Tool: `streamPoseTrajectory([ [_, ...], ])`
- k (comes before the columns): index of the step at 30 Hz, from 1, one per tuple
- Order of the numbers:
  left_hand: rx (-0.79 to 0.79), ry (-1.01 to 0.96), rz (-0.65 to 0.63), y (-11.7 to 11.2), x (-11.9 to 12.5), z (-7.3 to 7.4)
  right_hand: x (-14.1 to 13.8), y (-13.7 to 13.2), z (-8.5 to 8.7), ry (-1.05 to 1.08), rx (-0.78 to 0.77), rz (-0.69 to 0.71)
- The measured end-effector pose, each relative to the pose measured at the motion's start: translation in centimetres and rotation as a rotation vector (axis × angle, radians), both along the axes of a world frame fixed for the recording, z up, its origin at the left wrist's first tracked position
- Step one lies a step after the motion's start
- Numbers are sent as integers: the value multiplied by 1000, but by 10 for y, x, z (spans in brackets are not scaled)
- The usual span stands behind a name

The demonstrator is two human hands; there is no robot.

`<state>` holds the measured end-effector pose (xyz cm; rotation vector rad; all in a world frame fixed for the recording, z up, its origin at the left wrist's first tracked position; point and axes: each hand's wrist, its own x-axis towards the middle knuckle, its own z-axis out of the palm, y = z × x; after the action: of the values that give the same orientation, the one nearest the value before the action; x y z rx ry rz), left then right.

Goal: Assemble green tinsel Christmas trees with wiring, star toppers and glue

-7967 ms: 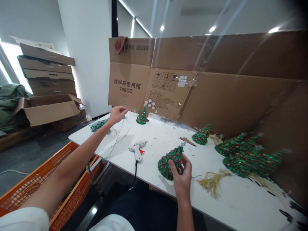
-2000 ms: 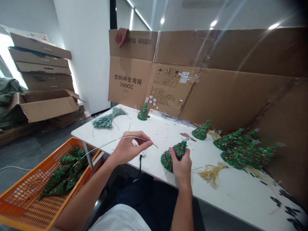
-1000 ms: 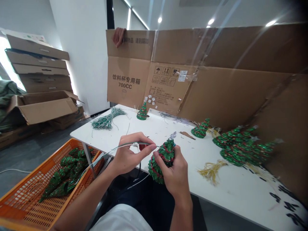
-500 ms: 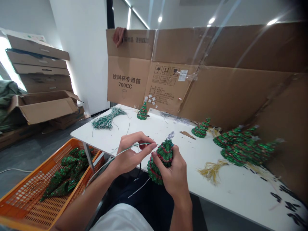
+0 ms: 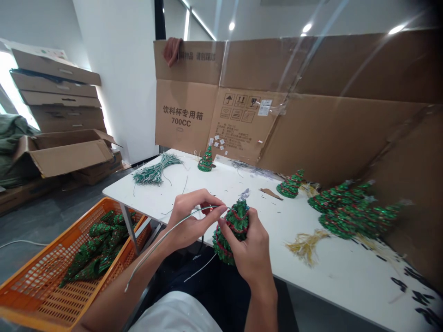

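Observation:
My right hand (image 5: 251, 244) is closed around a small green tinsel Christmas tree (image 5: 224, 246) with red trim and a silvery star on its tip, tilted above my lap at the table's front edge. Thumb and forefinger of my left hand (image 5: 194, 216) pinch a thin green wire (image 5: 169, 232) right beside the tree's upper part. One long end of the wire trails back over my left forearm. A pale wire end also hangs below the tree. Whether the pinched wire passes into the tree is hidden by my fingers.
On the white table (image 5: 242, 184) lie a bundle of green wires (image 5: 157, 168), a yellow tassel bunch (image 5: 306, 246) and several finished-looking trees (image 5: 356, 210). A lone tree (image 5: 205, 159) stands at the back. Cardboard (image 5: 194, 97) walls the far side. An orange crate (image 5: 38, 276) at left holds green cones (image 5: 100, 244).
The trailing wire end has shifted a little and now curves freely over my left forearm. Both hands keep nearly the same place and grip.

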<state>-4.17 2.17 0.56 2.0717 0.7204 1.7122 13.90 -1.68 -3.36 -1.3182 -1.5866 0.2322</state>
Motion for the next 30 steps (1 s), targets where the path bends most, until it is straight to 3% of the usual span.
streamPoseTrajectory([
  [17, 225, 88, 89, 0, -1, -1, -2, 1, 2, -112, 13, -33],
  [30, 224, 122, 102, -2, 2, -2, -3, 1, -1, -161, 4, -60],
])
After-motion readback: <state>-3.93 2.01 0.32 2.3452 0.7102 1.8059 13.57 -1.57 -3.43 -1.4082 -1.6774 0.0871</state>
